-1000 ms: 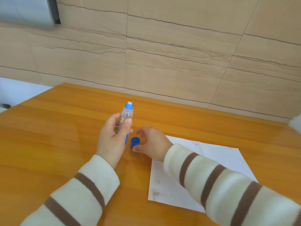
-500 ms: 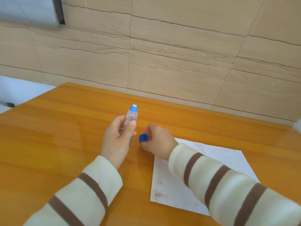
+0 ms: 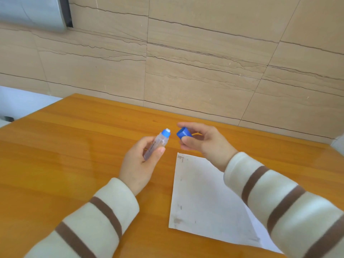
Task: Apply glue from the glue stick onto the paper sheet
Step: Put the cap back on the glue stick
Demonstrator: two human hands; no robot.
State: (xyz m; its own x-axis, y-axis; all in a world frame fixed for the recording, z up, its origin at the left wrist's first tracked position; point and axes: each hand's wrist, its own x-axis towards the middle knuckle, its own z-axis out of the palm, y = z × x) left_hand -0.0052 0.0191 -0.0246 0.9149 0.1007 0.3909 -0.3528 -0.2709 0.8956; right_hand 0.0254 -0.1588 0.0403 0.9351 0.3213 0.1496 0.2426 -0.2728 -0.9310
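My left hand (image 3: 138,164) grips a clear glue stick (image 3: 158,143) with a blue collar and a white tip, tilted up and to the right above the table. The stick is uncapped. Its blue cap (image 3: 184,133) is pinched between the thumb and fingers of my right hand (image 3: 204,141), held in the air just right of the glue tip, its open end facing the tip. A white paper sheet (image 3: 202,198) with a few grey smudges lies flat on the table below my right forearm, which hides its right part.
The orange wooden table (image 3: 65,155) runs up to a beige tiled wall (image 3: 186,62) at the back. A grey panel (image 3: 33,12) hangs at the top left. The table's left edge drops off near a white surface (image 3: 22,103).
My right hand picked the blue cap up from the table and raised it beside the glue tip. The left hand tilted the glue stick more to the right.
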